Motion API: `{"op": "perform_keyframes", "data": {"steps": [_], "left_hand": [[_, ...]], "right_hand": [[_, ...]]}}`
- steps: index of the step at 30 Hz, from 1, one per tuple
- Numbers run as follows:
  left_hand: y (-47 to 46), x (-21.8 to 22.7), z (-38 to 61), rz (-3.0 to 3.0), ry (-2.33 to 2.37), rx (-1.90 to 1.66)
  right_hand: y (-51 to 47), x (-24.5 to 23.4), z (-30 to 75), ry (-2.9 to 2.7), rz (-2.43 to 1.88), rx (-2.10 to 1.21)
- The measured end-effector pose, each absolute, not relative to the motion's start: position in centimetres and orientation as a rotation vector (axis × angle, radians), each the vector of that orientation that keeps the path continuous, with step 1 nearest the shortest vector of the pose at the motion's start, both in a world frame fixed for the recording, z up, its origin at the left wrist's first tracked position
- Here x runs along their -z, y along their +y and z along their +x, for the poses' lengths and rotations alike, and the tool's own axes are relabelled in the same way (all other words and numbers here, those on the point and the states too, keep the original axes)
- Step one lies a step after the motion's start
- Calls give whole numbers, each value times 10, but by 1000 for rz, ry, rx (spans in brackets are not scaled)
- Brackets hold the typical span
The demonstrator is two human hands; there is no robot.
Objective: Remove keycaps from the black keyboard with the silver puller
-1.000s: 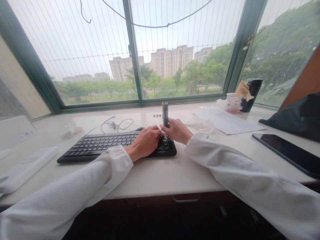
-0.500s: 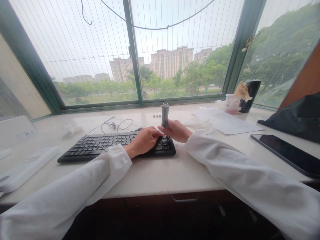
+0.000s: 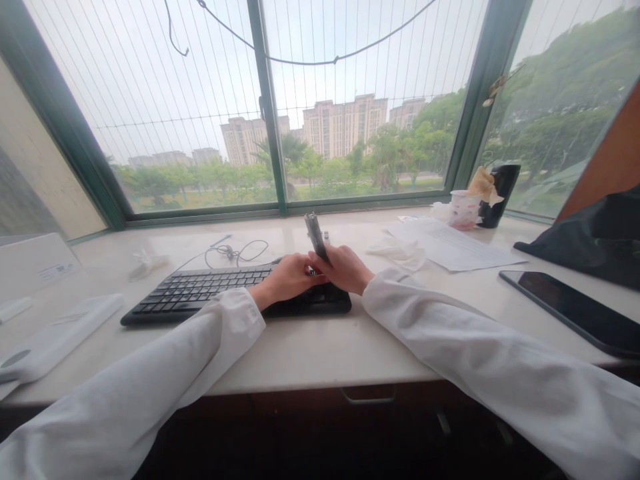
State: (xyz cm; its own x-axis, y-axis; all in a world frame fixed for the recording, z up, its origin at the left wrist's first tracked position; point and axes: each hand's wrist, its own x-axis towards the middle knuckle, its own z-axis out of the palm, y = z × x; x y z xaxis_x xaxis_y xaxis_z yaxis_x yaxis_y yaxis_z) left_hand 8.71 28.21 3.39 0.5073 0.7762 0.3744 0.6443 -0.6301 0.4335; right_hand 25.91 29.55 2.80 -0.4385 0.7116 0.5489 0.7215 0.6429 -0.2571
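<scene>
From the head view, our right hand point(image 3: 345, 269) grips a slim grey cylinder point(image 3: 315, 233), fingers closed around its lower part, its top tilting up and left, lifted clear of the white tabletop point(image 3: 300, 353). Our left hand point(image 3: 286, 279) lies curled on the black keyboard point(image 3: 200, 293), touching the right hand; we cannot tell whether its fingers hold anything.
</scene>
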Motion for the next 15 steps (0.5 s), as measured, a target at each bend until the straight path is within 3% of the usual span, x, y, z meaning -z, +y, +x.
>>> {"op": "perform_keyframes", "data": {"steps": [15], "left_hand": [[285, -30, 86, 2421, 1179, -807]], "right_hand": [[295, -15, 258, -2133, -1092, 215]]}}
